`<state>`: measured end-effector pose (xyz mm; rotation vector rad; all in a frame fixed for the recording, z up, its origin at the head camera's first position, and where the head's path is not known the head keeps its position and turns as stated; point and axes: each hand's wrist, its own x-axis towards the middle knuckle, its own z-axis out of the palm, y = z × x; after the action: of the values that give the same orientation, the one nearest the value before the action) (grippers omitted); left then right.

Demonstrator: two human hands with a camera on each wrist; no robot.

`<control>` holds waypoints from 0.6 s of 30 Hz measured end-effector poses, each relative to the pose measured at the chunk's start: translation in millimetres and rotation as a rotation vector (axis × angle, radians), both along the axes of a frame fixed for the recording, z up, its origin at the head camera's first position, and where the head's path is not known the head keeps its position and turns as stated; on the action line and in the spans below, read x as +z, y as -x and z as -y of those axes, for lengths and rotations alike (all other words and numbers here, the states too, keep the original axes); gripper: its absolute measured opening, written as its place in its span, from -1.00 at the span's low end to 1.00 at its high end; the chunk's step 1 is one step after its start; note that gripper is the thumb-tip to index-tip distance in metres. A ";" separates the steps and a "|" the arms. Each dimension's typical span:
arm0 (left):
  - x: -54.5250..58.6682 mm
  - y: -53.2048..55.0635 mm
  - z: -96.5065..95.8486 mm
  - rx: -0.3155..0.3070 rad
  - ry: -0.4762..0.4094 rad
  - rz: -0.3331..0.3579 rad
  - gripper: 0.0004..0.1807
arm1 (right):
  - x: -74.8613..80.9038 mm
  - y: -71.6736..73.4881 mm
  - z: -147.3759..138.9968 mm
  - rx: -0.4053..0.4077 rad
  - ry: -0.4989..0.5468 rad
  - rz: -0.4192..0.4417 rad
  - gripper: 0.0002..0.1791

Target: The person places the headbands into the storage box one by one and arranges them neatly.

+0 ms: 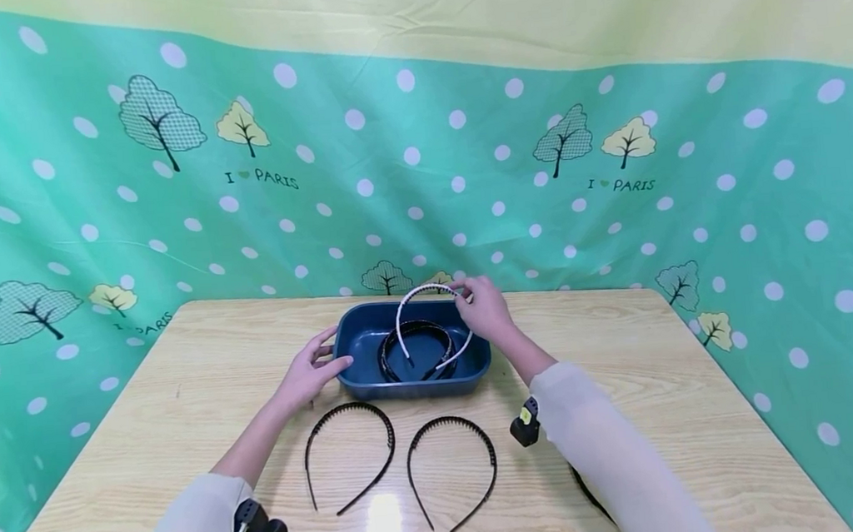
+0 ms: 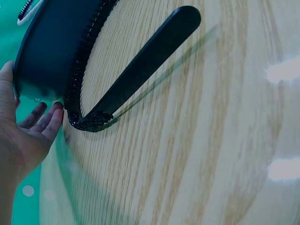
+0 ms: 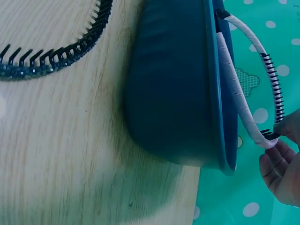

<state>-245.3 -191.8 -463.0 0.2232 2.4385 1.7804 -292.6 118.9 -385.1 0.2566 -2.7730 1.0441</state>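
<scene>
A white headband (image 1: 402, 310) with small dark teeth stands tilted in the dark blue basin (image 1: 406, 390), its ends down inside. My right hand (image 1: 484, 308) pinches its curved top between thumb and fingers, as the right wrist view also shows on the white headband (image 3: 241, 101). Dark headbands (image 1: 384, 357) lie in the basin beneath it. At the basin's left end is my left hand (image 1: 314, 371), thumb over the rim and fingers along the outer wall; in the left wrist view the hand (image 2: 28, 136) is at the basin's side.
Two black toothed headbands, a left one (image 1: 391, 436) and a middle one (image 1: 492, 453), lie on the wooden table (image 1: 218, 383) in front of the basin. Another dark headband (image 1: 589, 491) is partly hidden under the right sleeve. A green dotted curtain (image 1: 421, 191) hangs behind the table.
</scene>
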 end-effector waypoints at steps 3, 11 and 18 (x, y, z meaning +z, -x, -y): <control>-0.9 0.5 0.9 0.002 -0.009 0.005 -0.21 | -0.9 -0.5 3.8 -0.003 0.006 -0.001 -0.71; 1.0 -0.9 0.0 0.000 -0.017 0.009 -0.21 | -3.8 -0.5 7.4 0.016 0.000 -0.007 -0.73; 1.3 -1.9 -0.1 0.000 -0.017 0.009 -0.21 | -6.7 0.1 8.5 0.025 -0.005 -0.015 -0.73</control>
<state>-243.4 -191.7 -461.8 0.2158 2.4180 1.7996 -292.6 110.5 -391.7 0.2996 -2.7668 1.0364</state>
